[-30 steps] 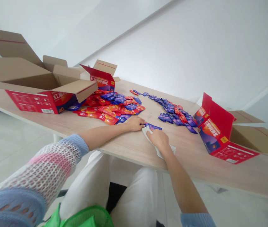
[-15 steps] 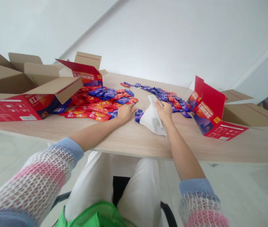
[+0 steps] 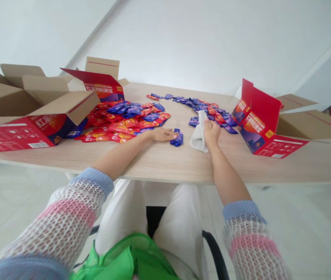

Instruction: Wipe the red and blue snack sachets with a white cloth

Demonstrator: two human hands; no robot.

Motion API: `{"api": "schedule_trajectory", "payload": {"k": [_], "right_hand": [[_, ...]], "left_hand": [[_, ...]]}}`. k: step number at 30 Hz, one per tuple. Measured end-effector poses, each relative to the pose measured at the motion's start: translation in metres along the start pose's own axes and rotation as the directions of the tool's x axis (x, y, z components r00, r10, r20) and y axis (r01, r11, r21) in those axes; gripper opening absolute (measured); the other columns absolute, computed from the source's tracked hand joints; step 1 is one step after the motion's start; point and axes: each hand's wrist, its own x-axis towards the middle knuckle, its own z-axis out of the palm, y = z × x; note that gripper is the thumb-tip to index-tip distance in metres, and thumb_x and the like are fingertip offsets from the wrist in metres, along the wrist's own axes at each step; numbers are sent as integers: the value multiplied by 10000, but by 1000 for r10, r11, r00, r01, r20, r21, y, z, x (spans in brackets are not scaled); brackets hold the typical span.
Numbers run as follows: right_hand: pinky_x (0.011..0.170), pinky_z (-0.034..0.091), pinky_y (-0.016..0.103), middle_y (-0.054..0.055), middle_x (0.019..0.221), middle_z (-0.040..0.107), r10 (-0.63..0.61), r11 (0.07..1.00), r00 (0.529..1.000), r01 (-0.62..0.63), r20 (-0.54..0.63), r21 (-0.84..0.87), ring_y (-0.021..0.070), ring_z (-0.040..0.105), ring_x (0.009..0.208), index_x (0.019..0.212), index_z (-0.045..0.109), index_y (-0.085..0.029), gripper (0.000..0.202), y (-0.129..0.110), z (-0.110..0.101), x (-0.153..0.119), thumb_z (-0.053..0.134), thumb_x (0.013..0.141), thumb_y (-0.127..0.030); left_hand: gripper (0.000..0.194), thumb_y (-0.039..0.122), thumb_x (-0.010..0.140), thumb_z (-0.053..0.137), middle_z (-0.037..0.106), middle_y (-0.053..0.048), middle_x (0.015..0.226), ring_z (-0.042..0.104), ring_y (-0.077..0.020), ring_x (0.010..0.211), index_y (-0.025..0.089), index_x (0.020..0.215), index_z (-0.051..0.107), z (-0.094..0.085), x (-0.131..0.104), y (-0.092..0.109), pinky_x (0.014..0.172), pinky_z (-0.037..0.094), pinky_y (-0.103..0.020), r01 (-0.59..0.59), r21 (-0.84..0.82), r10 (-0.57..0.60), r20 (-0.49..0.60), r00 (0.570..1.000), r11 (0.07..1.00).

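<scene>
A white cloth (image 3: 199, 134) is gripped in my right hand (image 3: 212, 132), its lower part hanging onto the tabletop. My left hand (image 3: 163, 135) lies palm down with fingers stretched out, fingertips touching a purple sachet (image 3: 176, 139) on the table. Just behind and left of that hand spreads a large pile of red and purple sachets (image 3: 130, 123). Beyond the cloth, a second heap of mostly purple sachets (image 3: 209, 111) reaches toward the right-hand box.
Open red cartons stand on the wooden table (image 3: 156, 165): a large one (image 3: 41, 130) at left, another (image 3: 102, 87) behind it, and one (image 3: 260, 130) at right. A white wall (image 3: 194, 42) backs the table. A green garment (image 3: 130, 256) covers my lap.
My right hand has moved the cloth right, off the purple sachet, which now shows more fully. My left hand has shifted right and reaches that sachet with fingers extended.
</scene>
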Motion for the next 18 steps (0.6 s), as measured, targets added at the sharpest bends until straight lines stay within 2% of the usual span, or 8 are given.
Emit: {"api": "schedule_trajectory", "payload": {"k": [3,5,7,10,12,14,16,18], "right_hand": [[771,423,296,112,870,692,-79,982,993,93,92,-162,242,610,876,912,687,-160,494,-14,6,-14,376,891,-544],[775,413,293,111,882,698,-110,968,980,143,167,-204,244,611,883,928,696,-173,497,-22,9,-20,377,895,-552],[777,409,292,111,895,701,-110,961,974,156,200,-229,245,611,893,937,699,-176,506,-25,9,-22,369,899,-557],[789,410,297,103,928,703,-64,963,975,116,214,-242,244,606,915,962,694,-182,505,-22,8,-21,366,899,-561],[797,414,297,86,967,699,-49,975,974,95,222,-202,237,605,923,985,688,-193,473,-18,8,-19,388,890,-547],[790,425,292,71,982,691,-74,989,968,102,238,-108,221,604,901,1011,674,-192,435,-16,9,-19,436,866,-527],[747,439,283,57,920,682,-121,992,948,122,294,15,196,599,818,1074,639,-174,441,-17,11,-22,487,836,-513],[686,442,267,21,806,654,-182,981,893,140,412,131,167,571,708,1151,588,-155,498,-24,13,-28,537,805,-510]], "left_hand": [[642,709,778,464,551,-18,1335,449,-239,1262,248,1200,612,4,-3,11,1062,320,-320,27,-56,-33,-96,995,998],[759,703,661,601,568,-66,1297,504,-262,1193,201,1230,560,7,-3,19,1039,347,-344,103,-15,-104,-135,985,995],[933,664,582,679,529,-106,1327,501,-277,1191,170,1333,430,9,-3,25,1039,347,-367,156,26,-152,-114,982,987],[1065,611,576,699,359,-125,1473,325,-313,1348,179,1445,262,6,-2,31,1095,271,-398,115,69,-115,6,993,991],[1067,605,588,689,214,-101,1545,96,-352,1422,214,1472,238,2,-3,32,1130,163,-465,100,115,-108,65,992,988],[1048,613,591,683,120,-70,1569,-63,-373,1417,251,1475,253,-1,-4,32,1127,73,-529,104,155,-120,96,988,983],[1046,613,579,696,99,-51,1571,-102,-373,1410,268,1471,272,-4,-6,29,1125,45,-540,95,160,-114,110,987,982],[1054,599,546,729,123,-37,1568,-83,-364,1416,270,1457,314,-5,-8,25,1140,55,-503,101,148,-116,100,988,984]]}}
